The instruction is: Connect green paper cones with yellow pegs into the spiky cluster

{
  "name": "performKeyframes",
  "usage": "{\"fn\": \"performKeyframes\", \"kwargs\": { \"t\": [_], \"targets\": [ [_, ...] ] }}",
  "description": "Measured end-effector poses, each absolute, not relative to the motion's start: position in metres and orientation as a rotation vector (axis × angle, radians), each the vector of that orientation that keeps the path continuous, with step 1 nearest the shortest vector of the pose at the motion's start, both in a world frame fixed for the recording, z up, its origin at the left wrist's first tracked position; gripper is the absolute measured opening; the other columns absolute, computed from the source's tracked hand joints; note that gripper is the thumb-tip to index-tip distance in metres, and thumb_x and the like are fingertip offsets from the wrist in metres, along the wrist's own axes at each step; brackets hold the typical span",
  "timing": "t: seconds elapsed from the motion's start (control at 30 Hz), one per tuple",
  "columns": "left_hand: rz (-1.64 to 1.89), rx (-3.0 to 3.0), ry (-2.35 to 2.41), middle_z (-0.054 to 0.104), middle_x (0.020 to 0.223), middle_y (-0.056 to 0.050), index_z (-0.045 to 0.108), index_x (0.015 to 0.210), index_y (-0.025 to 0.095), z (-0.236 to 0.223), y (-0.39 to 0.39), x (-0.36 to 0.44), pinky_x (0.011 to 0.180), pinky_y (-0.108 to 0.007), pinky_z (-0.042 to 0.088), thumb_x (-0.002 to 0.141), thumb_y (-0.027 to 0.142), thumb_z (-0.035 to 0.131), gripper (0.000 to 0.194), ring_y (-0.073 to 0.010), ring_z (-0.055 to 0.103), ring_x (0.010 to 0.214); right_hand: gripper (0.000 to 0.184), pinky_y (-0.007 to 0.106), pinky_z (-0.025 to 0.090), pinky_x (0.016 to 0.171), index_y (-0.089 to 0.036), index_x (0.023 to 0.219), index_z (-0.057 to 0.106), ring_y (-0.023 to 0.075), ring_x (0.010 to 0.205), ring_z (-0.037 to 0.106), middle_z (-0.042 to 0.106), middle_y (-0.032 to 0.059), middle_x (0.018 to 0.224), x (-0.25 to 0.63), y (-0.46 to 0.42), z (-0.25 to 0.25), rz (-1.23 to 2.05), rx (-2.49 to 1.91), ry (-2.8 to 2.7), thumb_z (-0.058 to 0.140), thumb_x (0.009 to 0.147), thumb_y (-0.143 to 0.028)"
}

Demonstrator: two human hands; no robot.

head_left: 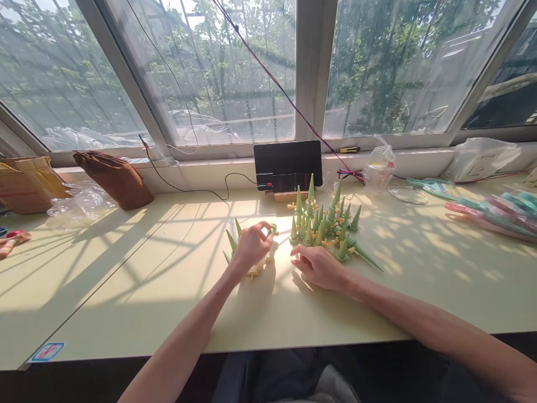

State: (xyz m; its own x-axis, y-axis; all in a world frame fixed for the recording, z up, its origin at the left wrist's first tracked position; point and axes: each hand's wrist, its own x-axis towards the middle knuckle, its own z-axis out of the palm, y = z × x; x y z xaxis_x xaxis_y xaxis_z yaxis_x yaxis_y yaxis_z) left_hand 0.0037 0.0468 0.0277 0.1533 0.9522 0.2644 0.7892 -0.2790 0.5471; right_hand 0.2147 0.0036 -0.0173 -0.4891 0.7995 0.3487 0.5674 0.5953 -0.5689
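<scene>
My left hand point(252, 245) is pinched on a small green piece point(272, 228), above a group of cream connector pieces point(252, 274) and green cones point(231, 242). The hand hides part of that group. My right hand point(321, 267) rests low over the table, its fingers loosely bent and apart, with nothing visible in them. Just beyond it stands a cluster of pointed green cones point(319, 236), mostly upright, with cream pegs among them. One long green cone point(366, 256) lies on its side at the cluster's right edge.
A black tablet point(287, 166) leans on a stand behind the cones, with a cable point(184, 192) running left. A brown drawstring bag point(121, 182), crumpled plastic point(81, 207) and a cardboard box point(29, 184) are at left. A plastic-wrapped cup point(378, 168) and colourful bags point(499, 210) lie right.
</scene>
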Motion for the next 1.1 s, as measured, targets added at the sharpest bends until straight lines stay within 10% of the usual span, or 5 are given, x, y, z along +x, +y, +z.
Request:
{"fn": "performKeyframes", "kwargs": {
  "t": [0.23,0.43,1.1],
  "targets": [
    [0.669,1.750,1.264,0.056,0.055,0.002,0.071,0.096,0.019,0.043,0.031,0.010,0.043,-0.019,0.030,0.077,0.027,0.063,0.023,-0.0079,0.041,0.044,0.041,0.023,0.039,0.060,-0.022,0.134,0.046,0.0117,0.058,0.052,0.059,-0.0039,0.072,0.215,0.005,-0.015,0.550,-1.122,-2.091,0.052,0.093,-0.022],
    [0.526,1.539,1.003,0.054,0.059,0.000,0.074,0.087,0.015,0.042,0.029,0.011,0.038,-0.020,0.013,0.077,0.031,0.068,0.020,-0.0029,0.026,0.040,0.026,0.023,0.036,0.060,-0.023,0.116,0.060,0.0116,0.059,0.051,0.057,-0.0038,0.069,0.216,0.005,-0.015,0.479,-1.126,-2.176,0.057,0.091,-0.024],
    [0.723,1.717,0.939,0.057,0.070,0.001,0.066,0.092,0.016,0.029,0.025,0.022,0.043,-0.018,0.029,0.078,0.043,0.072,0.031,-0.0078,0.048,0.054,0.026,0.021,0.030,0.046,-0.017,0.081,0.062,0.0079,0.048,0.038,0.037,-0.0067,0.056,0.217,0.003,-0.001,1.257,-1.001,-1.895,0.057,0.089,-0.041]
  ]
}}
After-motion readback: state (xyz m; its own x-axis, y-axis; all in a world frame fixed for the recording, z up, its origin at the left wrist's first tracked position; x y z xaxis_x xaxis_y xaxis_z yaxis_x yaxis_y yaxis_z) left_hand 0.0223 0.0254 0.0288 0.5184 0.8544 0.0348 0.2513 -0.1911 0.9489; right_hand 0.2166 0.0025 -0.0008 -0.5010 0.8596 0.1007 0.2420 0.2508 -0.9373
